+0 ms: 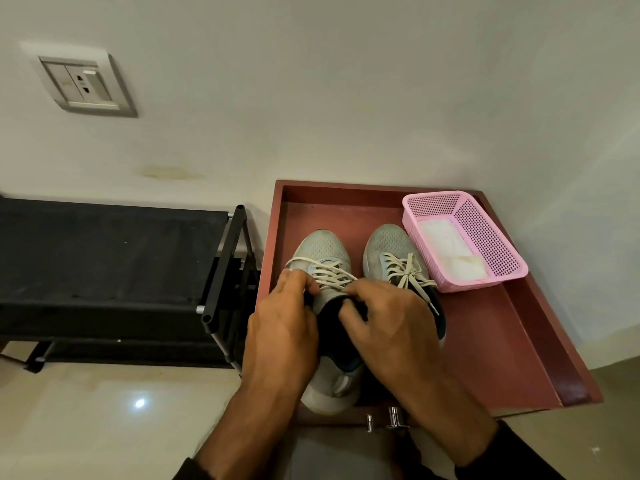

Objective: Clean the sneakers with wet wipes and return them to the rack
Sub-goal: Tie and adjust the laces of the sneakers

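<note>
Two grey sneakers with off-white laces stand side by side, toes toward the wall, on a dark red cabinet top. My left hand grips the left sneaker at its left collar edge, by the laces. My right hand grips the same shoe's opening from the right, thumb at the dark lining. This hand covers part of the right sneaker. A pink mesh basket beside the right sneaker holds white wet wipes.
A black fabric shoe rack with a metal frame stands left of the cabinet, against the wall. A wall socket sits high on the left. Cabinet door handles show near the front edge. Glossy tiled floor lies below.
</note>
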